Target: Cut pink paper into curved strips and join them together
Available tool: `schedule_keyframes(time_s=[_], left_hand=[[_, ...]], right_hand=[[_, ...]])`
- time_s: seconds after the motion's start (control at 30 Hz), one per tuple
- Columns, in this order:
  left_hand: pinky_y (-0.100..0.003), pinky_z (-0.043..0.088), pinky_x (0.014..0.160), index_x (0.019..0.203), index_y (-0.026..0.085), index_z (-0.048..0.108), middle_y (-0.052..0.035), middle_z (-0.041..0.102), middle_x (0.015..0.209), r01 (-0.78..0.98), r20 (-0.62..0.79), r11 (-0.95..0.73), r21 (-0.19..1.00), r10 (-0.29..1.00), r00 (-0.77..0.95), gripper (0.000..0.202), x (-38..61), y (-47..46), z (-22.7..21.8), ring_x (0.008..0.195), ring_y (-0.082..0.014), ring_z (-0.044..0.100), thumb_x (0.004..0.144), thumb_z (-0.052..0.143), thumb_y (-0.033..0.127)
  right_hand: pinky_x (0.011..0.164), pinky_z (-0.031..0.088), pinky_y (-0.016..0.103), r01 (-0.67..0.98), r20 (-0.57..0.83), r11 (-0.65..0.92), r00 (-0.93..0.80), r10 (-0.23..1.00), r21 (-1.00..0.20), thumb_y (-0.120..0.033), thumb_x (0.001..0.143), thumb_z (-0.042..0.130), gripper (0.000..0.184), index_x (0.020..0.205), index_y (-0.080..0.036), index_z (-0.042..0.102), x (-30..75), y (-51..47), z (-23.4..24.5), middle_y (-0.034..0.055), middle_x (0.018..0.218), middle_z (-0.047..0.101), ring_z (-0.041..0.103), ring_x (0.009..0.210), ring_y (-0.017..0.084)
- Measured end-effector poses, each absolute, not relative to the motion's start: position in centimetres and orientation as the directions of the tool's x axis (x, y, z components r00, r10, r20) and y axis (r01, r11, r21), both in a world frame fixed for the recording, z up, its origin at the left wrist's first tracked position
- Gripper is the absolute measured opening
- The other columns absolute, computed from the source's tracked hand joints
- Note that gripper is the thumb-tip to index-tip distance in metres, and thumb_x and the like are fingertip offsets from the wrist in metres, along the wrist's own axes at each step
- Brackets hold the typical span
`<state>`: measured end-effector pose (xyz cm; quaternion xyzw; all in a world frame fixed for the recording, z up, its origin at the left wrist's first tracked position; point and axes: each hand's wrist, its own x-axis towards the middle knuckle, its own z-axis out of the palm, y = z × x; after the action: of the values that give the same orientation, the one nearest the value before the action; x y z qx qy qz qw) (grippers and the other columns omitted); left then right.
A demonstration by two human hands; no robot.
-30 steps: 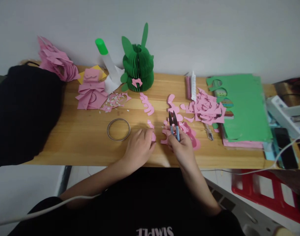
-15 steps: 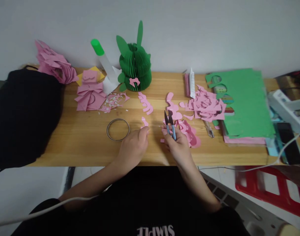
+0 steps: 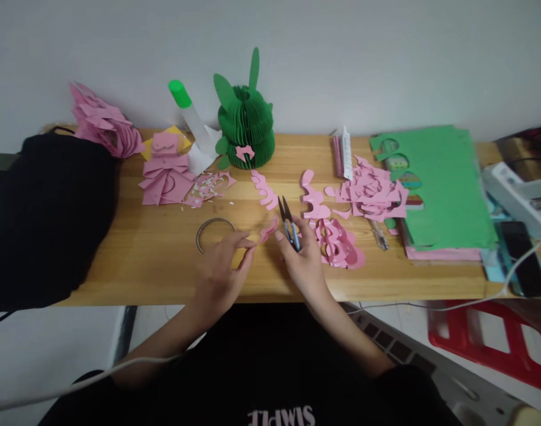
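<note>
Between thumb and fingers, my left hand [image 3: 221, 269] pinches a small pink paper cutout [image 3: 267, 231] in front of me. My right hand [image 3: 302, 251] is closed around blue-handled thread snips [image 3: 289, 223], their dark blades pointing away from me and slightly apart. The cutout's far end lies close to my right thumb; whether they touch I cannot tell. Beyond the hands lie a wavy pink strip [image 3: 264, 190] and another pink cutout [image 3: 312, 196]. Several curled pink pieces [image 3: 339, 245] rest right of my right hand. A metal ring [image 3: 198, 235] is partly covered by my left hand.
A green folded-paper figure [image 3: 246, 127] stands near the wall beside a glue stick [image 3: 188, 109]. Pink scraps [image 3: 372, 189], a white tube [image 3: 347, 154] and green sheets [image 3: 443, 183] lie right. A black bag [image 3: 48, 219] fills the left end; a phone [image 3: 521, 257] lies far right.
My left hand has lifted the pink cutout and turned, fingers now extended in a pinch. My right hand has moved left with the snips, away from the curled pink pieces.
</note>
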<state>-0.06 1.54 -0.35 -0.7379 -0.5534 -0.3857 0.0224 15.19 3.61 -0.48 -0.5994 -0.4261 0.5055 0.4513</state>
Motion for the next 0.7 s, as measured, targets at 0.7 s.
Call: schedule_keyframes(time_s=[0.7], left_hand=[[-0.025, 0.054, 0.056, 0.089, 0.023, 0.062, 0.0017, 0.074, 0.077, 0.725, 0.498, -0.252, 0.641, 0.855, -0.143, 0.007, 0.4, 1.3, -1.6, 0.059, -0.0128, 0.065, 0.084, 0.067, 0.021]], right_hand=[[0.054, 0.039, 0.025, 0.072, -0.309, -0.315, 0.086, 0.947, -0.946, -0.028, 0.064, 0.071, 0.054, 0.112, -0.018, 0.049, 14.7, 5.0, -0.9, -0.0108, 0.060, 0.047, 0.046, 0.052, 0.010]])
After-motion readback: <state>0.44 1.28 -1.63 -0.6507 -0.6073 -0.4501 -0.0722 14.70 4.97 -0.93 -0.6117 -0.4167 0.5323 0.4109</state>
